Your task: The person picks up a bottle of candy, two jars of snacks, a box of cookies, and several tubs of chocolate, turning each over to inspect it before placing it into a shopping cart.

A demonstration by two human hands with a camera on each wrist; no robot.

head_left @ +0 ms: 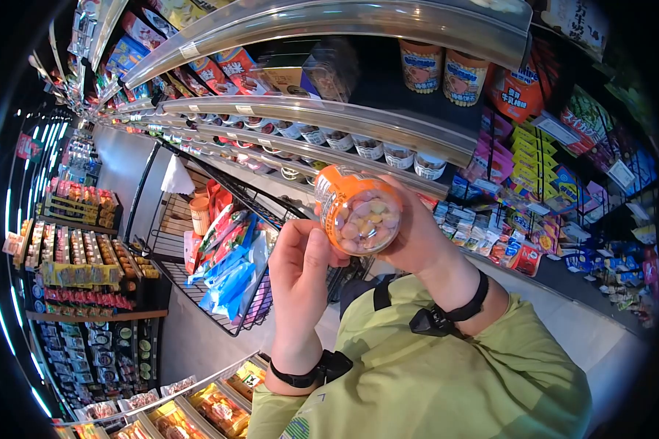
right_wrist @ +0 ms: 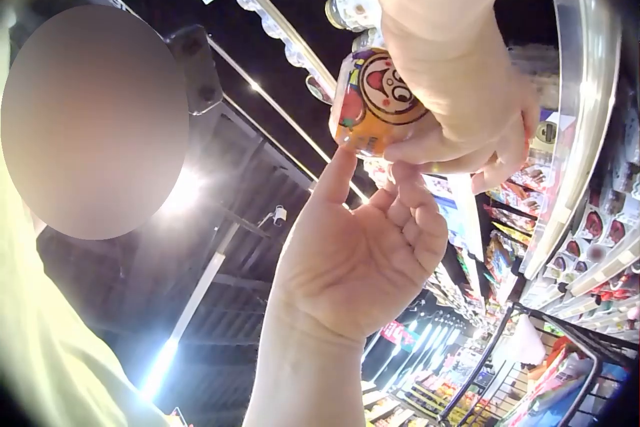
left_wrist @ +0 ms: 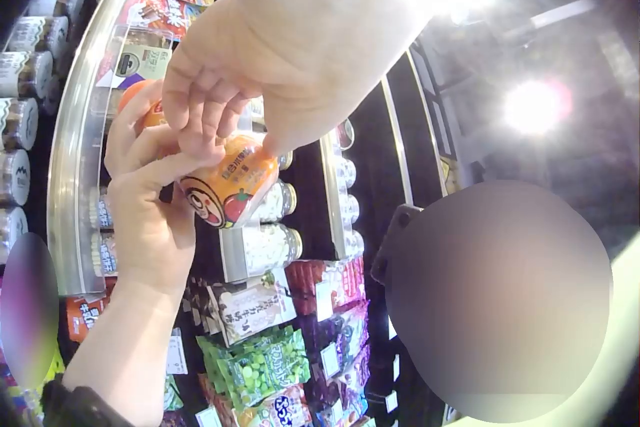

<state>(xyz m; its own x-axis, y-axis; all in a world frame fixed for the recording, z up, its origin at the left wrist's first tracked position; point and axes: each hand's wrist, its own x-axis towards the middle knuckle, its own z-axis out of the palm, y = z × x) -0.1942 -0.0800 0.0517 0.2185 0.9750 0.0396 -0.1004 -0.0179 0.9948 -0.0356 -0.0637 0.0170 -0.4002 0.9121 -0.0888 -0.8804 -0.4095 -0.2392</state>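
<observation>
A round tub with an orange label (head_left: 334,192) is held up before the chest, its see-through end showing pastel round candies. The right hand (head_left: 417,234) grips it from the side, fingers wrapped round behind. On the other side the left hand (head_left: 300,260) has its fingertips and thumb at the tub's edge. In the left wrist view the orange label (left_wrist: 235,182) bears a cartoon face, between the left hand (left_wrist: 260,77) and the right hand (left_wrist: 150,217). The right wrist view shows the tub (right_wrist: 375,97) with the left hand's thumb against it.
A black wire shopping cart (head_left: 220,318) stands to the left, holding bagged items (head_left: 234,271) and a tan canister (head_left: 200,214). Shelves with clear front edges (head_left: 307,110) run across the front, carrying tubs and snack bags. Another display rack (head_left: 88,314) is at far left, packages in bins at the bottom.
</observation>
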